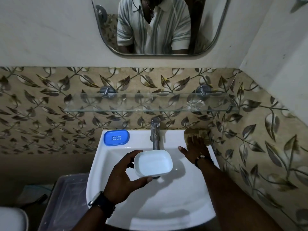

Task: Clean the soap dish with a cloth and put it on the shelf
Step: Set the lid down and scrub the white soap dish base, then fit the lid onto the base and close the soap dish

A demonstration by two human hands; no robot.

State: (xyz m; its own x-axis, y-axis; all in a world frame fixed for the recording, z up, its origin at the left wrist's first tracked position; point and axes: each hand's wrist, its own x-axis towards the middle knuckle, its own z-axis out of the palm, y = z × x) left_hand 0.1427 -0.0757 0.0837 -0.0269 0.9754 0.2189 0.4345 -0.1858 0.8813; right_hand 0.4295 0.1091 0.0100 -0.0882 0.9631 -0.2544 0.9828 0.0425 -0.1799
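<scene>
Nearest, the left hand (121,179) pinches the white soap dish (154,163) by its rim just before the tap (155,130), a thin hold that could slip while the right hand (196,149) presses flat on the cloth (196,131) right of it.

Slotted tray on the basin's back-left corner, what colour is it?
Blue. The slotted tray shows best in the head view, on the white basin rim.

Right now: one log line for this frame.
left hand: holds white soap dish over sink | right hand: fingers on cloth, back-right corner | blue tray: back-left rim | glass shelf: no dish yet
</scene>
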